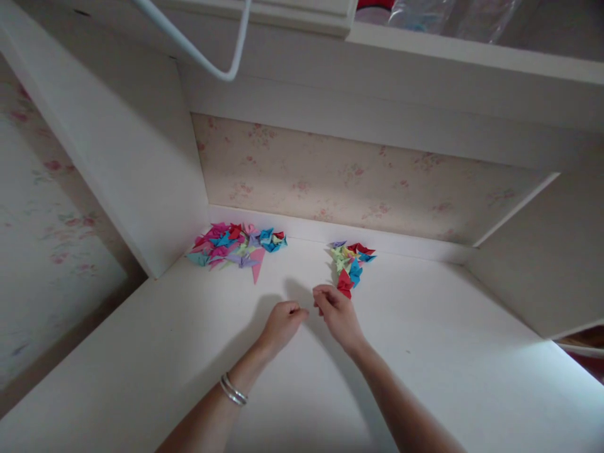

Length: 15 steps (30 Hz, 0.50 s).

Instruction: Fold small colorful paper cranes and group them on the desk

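My left hand point(284, 324) is closed over the middle of the white desktop, thumb and forefinger pinched, silver bangles point(233, 389) on the wrist. A small gap to its right, my right hand point(336, 313) is also closed, with the fingers curled inward. Whatever either hand pinches is too small or hidden to make out. Just beyond my right hand lies a red folded paper piece point(345, 282), at the near end of a small group of colourful folded papers point(340, 259). A larger pile of folded papers point(226, 244) in pink, blue, red and purple sits at the back left.
The white desktop point(438, 352) runs back to a floral-papered wall point(302, 170). White side panels point(108, 126) stand at left and right. A shelf point(425, 60) hangs overhead, and a bent white rod point(226, 74) juts down at the upper left.
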{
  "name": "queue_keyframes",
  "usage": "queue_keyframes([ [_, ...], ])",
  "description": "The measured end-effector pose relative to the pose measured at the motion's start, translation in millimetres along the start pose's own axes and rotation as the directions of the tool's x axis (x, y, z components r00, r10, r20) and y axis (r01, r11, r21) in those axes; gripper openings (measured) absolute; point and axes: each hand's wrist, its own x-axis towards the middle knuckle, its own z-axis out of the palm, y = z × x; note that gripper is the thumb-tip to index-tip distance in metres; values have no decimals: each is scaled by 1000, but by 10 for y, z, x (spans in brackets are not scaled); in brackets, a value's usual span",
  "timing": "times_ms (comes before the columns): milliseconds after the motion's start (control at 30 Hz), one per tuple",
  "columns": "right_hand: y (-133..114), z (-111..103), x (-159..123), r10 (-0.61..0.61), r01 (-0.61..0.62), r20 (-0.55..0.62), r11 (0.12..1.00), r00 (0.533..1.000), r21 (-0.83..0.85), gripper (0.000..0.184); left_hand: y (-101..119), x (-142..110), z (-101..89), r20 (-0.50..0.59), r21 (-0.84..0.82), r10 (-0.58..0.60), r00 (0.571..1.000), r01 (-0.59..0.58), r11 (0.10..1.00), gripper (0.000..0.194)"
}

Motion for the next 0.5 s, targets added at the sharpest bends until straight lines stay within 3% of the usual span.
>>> queue_keyframes([
  [133, -458, 660, 445, -201, 220, 231, 974, 952, -59, 21, -62, 42, 0, 40, -71, 44, 998, -41, 997, 14],
  [200, -517, 981, 684, -212, 264, 343, 958, 915, -115, 20, -88, 51, -1, 59, -109, 74, 996, -67, 992, 13],
  [300, -441, 1369, 982, -118, 224, 463, 957, 879, -181, 31, -124, 72, -4, 48, -172, 85, 995, -76, 982, 16],
  [400, -336, 1601, 1171, -94, 207, 478, 960, 873, -189, 33, -142, 95, -18, 22, -229, 57, 998, -50, 972, 19],
  [500, -282, 1684, 1260, -76, 183, 470, 965, 880, -186, 28, -131, 100, -34, -11, -256, 33, 999, -35, 966, 23],
])
